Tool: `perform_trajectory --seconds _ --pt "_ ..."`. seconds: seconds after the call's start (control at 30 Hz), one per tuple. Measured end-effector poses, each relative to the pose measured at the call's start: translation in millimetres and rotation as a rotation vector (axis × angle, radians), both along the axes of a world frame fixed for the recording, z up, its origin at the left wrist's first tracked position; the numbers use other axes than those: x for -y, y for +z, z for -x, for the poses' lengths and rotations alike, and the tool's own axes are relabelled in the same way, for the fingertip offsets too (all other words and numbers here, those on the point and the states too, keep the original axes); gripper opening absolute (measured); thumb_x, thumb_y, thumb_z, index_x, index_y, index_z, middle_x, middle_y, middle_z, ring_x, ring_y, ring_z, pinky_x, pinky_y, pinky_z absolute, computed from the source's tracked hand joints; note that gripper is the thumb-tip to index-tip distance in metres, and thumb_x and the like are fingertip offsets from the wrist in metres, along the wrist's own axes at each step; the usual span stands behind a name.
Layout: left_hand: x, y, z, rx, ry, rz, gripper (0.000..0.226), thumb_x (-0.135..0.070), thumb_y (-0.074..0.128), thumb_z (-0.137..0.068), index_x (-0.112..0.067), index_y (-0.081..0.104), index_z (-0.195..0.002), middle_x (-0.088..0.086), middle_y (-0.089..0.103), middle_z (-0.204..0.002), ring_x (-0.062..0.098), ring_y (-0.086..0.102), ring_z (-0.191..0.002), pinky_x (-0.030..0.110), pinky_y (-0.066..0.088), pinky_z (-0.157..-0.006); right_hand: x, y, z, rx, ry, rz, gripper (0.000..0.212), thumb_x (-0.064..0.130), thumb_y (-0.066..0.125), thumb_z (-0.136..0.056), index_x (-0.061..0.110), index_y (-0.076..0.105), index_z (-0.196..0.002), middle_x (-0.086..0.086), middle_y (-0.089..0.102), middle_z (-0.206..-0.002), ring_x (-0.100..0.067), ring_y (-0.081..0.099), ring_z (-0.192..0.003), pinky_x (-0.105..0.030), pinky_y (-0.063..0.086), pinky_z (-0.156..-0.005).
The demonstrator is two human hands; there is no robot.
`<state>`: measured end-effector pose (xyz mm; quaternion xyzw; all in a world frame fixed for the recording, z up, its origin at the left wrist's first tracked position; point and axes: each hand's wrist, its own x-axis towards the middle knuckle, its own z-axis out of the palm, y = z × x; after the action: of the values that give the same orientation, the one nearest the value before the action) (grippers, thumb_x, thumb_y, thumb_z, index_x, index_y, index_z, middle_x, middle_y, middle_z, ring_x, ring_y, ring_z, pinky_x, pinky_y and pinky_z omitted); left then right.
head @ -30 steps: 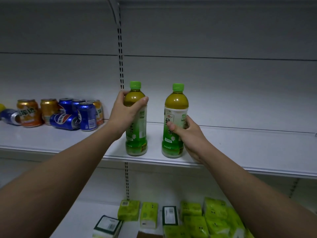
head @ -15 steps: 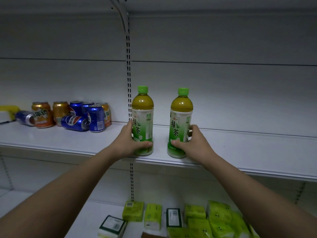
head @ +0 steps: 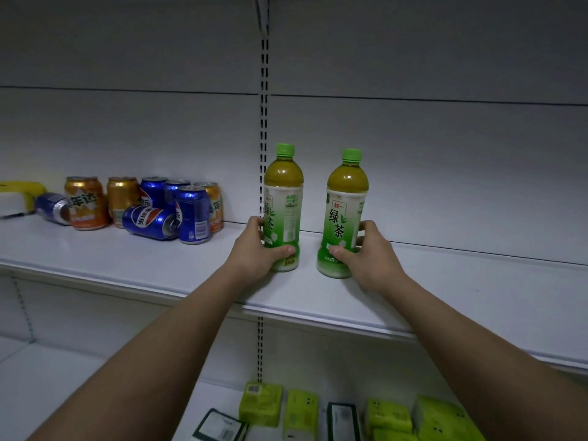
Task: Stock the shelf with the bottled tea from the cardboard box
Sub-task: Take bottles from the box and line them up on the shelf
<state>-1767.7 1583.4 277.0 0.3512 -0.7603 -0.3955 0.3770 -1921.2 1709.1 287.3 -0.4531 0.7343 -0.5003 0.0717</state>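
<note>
Two bottles of green tea stand upright on the white shelf (head: pixel 445 281), side by side with a clear gap between them, set back from the front edge and short of the rear panel. Left bottle (head: pixel 284 198): green cap, label partly turned away, in front of the slotted upright (head: pixel 263 122). Right bottle (head: pixel 346 205): green cap, label characters facing the camera. Left hand (head: pixel 254 254) is wrapped around the lower part of the left bottle — thumb across the front, fingers behind. Right hand (head: pixel 366 253) grips the lower part of the right bottle the same way, thumb in front near the base, fingers curled round the far side. Both bottle bases rest on the shelf surface. Further left on the same shelf, well apart from the bottles: a cluster of drink cans (head: pixel 143 205) — orange and blue, most upright, two blue ones lying on their sides. A yellow object (head: pixel 22 189) sits at the far left edge; cannot tell what it is. Lower shelf: green packets (head: pixel 388 415) in a row. The cardboard box is out of view.
</note>
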Motion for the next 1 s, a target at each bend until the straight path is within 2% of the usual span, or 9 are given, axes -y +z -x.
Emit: perform_trajectory --seconds 0.13,0.4,0.47,0.6,0.7,0.77,0.9,1.0 --pt "29 -6 18 -0.024 0.097 0.025 0.068 -0.024 0.079 -0.077 -0.014 0.041 -0.132 0.004 0.060 -0.126 0.013 0.055 -0.096 0.025 0.046 -0.088 41 -3 8 -0.010 0.024 0.001 0.052 0.025 0.070 -0.086 0.013 0.043 -0.129 -0.006 0.061 -0.128 -0.014 0.054 -0.093 -0.025 0.044 -0.078" --pt "81 -7 53 -0.023 0.231 0.045 0.064 -0.025 0.081 -0.073 -0.015 0.048 -0.127 0.006 0.065 -0.122 0.024 0.063 -0.108 0.040 0.050 -0.097 115 -6 22 -0.003 0.040 0.007 0.048 0.022 0.069 -0.087 0.013 0.044 -0.128 -0.004 0.060 -0.128 -0.016 0.055 -0.098 -0.025 0.042 -0.082" --pt "85 -10 58 -0.039 0.241 0.059 0.063 -0.025 0.080 -0.075 -0.016 0.048 -0.129 0.005 0.065 -0.124 0.024 0.063 -0.109 0.040 0.050 -0.097 126 -9 24 0.017 0.038 0.023 0.047 0.022 0.067 -0.088 0.014 0.044 -0.128 -0.004 0.061 -0.128 -0.019 0.058 -0.105 -0.026 0.043 -0.084" --pt "93 -19 57 -0.023 0.200 0.054 0.062 -0.024 0.079 -0.075 -0.012 0.050 -0.128 0.004 0.061 -0.126 0.022 0.060 -0.112 0.028 0.047 -0.093 134 -16 28 0.087 0.042 0.087 0.050 0.020 0.067 -0.088 0.017 0.044 -0.132 -0.001 0.060 -0.129 -0.010 0.053 -0.101 -0.026 0.045 -0.089" --pt "97 -23 58 0.053 0.200 0.105 0.069 -0.026 0.086 -0.064 -0.014 0.052 -0.122 0.006 0.059 -0.122 0.024 0.058 -0.111 0.036 0.050 -0.096 137 -19 32 0.085 0.053 0.109 0.051 0.019 0.067 -0.088 0.017 0.043 -0.133 0.001 0.059 -0.128 -0.009 0.052 -0.101 -0.024 0.044 -0.089" --pt "96 -23 60 0.079 0.215 0.128 0.070 -0.028 0.087 -0.063 -0.014 0.052 -0.122 0.006 0.058 -0.121 0.023 0.057 -0.110 0.035 0.049 -0.095 140 -21 34 0.059 0.033 0.122 0.050 0.020 0.067 -0.088 0.017 0.043 -0.132 0.001 0.057 -0.127 -0.010 0.053 -0.103 -0.024 0.044 -0.088" --pt "96 -22 59 0.074 0.252 0.137 0.069 -0.031 0.087 -0.064 -0.017 0.051 -0.122 0.001 0.062 -0.122 0.022 0.060 -0.108 0.032 0.048 -0.088 147 -26 39 0.022 -0.002 0.126 0.051 0.024 0.070 -0.085 0.018 0.045 -0.129 -0.005 0.054 -0.129 -0.019 0.057 -0.113 -0.035 0.049 -0.098" --pt "93 -20 58 0.075 0.263 0.137 0.070 -0.032 0.087 -0.064 -0.019 0.049 -0.123 -0.001 0.063 -0.123 0.021 0.061 -0.108 0.031 0.047 -0.086 148 -27 41 0.032 0.010 0.128 0.051 0.024 0.070 -0.085 0.020 0.045 -0.129 -0.004 0.054 -0.128 -0.019 0.057 -0.114 -0.038 0.049 -0.099"
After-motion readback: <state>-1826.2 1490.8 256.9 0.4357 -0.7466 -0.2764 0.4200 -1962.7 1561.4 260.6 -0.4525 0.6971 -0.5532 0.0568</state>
